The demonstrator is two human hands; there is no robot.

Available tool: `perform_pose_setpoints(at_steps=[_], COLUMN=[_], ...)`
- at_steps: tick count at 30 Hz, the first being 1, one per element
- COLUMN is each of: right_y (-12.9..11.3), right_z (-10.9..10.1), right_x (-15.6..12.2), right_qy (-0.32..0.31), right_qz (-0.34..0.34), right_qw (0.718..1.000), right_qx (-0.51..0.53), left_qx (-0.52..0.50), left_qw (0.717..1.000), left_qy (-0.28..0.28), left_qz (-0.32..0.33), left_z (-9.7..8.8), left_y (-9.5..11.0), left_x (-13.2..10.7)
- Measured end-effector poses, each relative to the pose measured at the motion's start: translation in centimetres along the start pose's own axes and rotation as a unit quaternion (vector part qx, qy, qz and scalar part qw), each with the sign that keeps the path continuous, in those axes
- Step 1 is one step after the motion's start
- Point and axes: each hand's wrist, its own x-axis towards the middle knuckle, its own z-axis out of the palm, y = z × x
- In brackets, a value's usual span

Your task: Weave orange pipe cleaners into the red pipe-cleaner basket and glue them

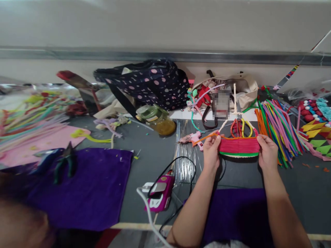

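Between my two hands I hold up a small boat-like piece made of pipe cleaners point(239, 146), pink with green and white rows at its lower edge. My left hand point(212, 151) pinches its left end, where an orange pipe cleaner point(207, 137) sticks out to the left. At the right end, the fingers of my right hand point(267, 150) are closed on it. White pipe cleaners point(234, 98) rise above the piece in a peaked frame. Just behind it lie scissors point(247, 128) with red and yellow handles, partly hidden. A pink glue gun point(192, 138) rests beside my left hand.
A bundle of coloured pipe cleaners point(281, 131) lies at right. Clear sticks point(184, 168), a purple power bank point(161, 193) with cables and a glass jar point(157, 120) are left of me. Pliers point(66, 163) lie on a purple cloth point(85, 199); another person's blurred part point(23, 220) is at lower left.
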Motion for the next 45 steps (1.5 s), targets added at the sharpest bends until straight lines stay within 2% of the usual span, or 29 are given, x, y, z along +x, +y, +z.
perform_pose_setpoints(at_steps=[3, 8, 15, 20, 29, 36, 45], right_y=[0.1, 0.3, 0.1, 0.0, 0.0, -0.3, -0.1], right_z=[-0.1, -0.1, -0.2, -0.1, -0.1, -0.5, -0.8], right_x=[0.1, 0.3, 0.5, 0.4, 0.2, 0.6, 1.1], right_qy=[0.009, 0.033, 0.075, 0.074, 0.069, 0.070, 0.067], right_qz=[-0.004, -0.024, -0.069, -0.075, -0.085, -0.088, -0.042], right_qw=[1.000, 0.999, 0.995, 0.994, 0.994, 0.994, 0.997], right_qx=[-0.002, 0.004, 0.007, 0.004, -0.012, -0.002, 0.021], left_qx=[-0.020, -0.032, -0.017, -0.026, -0.021, -0.031, -0.095], left_qw=[0.999, 0.998, 0.999, 0.998, 0.997, 0.998, 0.989], left_qy=[0.017, 0.043, 0.038, 0.035, 0.074, 0.045, 0.003], left_qz=[0.021, 0.016, 0.001, -0.038, -0.005, -0.033, -0.109], left_z=[-0.3, -0.6, -0.2, -0.1, -0.4, 0.0, -0.4], left_y=[-0.1, -0.4, -0.5, -0.4, -0.7, -0.1, -0.3], left_x=[0.3, 0.3, -0.2, 0.1, 0.4, -0.1, 0.2])
